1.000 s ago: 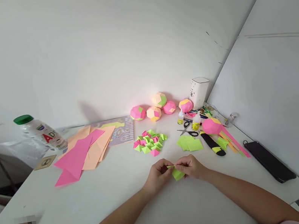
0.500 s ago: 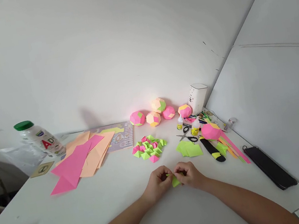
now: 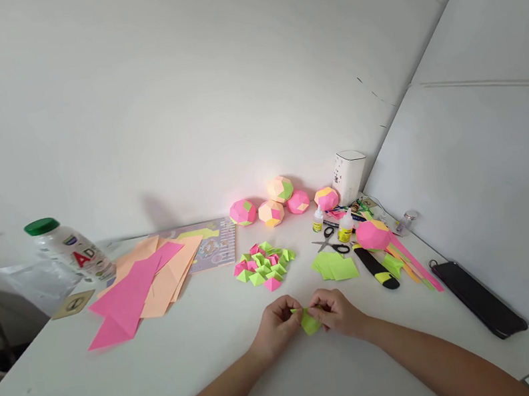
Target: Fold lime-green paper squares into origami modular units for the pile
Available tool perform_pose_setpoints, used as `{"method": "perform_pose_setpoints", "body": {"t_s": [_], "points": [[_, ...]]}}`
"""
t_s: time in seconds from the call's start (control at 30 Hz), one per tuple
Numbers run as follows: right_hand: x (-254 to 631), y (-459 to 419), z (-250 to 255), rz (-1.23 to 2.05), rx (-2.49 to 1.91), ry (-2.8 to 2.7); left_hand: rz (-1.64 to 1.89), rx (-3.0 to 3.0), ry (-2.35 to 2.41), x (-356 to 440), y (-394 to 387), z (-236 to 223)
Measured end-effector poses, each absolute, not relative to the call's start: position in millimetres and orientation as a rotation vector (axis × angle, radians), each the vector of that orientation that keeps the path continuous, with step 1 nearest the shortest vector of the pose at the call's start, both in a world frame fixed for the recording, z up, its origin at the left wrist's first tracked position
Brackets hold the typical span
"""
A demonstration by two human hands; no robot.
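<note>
Between both hands is a small piece of green paper (image 3: 309, 323), held just above the white table. My left hand (image 3: 279, 322) pinches its left side, and my right hand (image 3: 335, 311) pinches the right side. The fingertips cover the paper's upper edge, so its folds are partly hidden. Beyond the hands lies a pile of small folded green and pink paper pieces (image 3: 266, 266). To the right of that pile, several flat green paper squares (image 3: 335, 265) overlap on the table.
Scissors (image 3: 331, 241), glue bottles (image 3: 345, 228) and a black-and-yellow cutter (image 3: 376, 267) lie right of centre. Paper balls (image 3: 271, 213) line the wall. Pink sheets (image 3: 143, 292) and a white bottle (image 3: 73, 250) are at left. A black pouch (image 3: 479, 297) sits by the right edge.
The green paper has tilted between my fingers and shows more of its face below them. Both hands stay in nearly the same place, and the view has shifted slightly.
</note>
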State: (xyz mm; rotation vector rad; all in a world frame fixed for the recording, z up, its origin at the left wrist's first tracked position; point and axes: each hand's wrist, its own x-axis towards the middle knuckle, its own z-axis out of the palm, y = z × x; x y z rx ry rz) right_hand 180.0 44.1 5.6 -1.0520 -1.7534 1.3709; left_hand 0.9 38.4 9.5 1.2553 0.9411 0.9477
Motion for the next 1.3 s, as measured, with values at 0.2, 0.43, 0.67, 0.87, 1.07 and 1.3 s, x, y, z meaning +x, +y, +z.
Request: {"method": "perform_pose_setpoints", "body": {"t_s": [0.2,0.43,0.67,0.87,1.07,1.3], "points": [[180.8,44.1,8.5,1.46,-1.047,-1.612,1.009,1.169,0.977,-0.7,37.5,17.8],[181.7,43.9,9.2,1.466,-1.06,-1.596,1.056,1.169,0.835,-2.2,39.4,12.8],[180.9,44.3,8.9,1.352,-1.043,-1.613,0.988,1.193,0.834,-1.2,41.5,-2.1],[179.4,47.4,5.2,1.376,-1.064,-1.491,1.051,1.18,0.817,-2.1,42.0,0.8],[180.1,49.2,-0.3,1.479,-1.042,-1.486,1.053,1.127,0.805,0.0,41.3,0.6],[180.5,50.0,-0.9,1.492,-1.073,-1.613,1.034,1.116,0.827,0.0,40.5,7.5]]}}
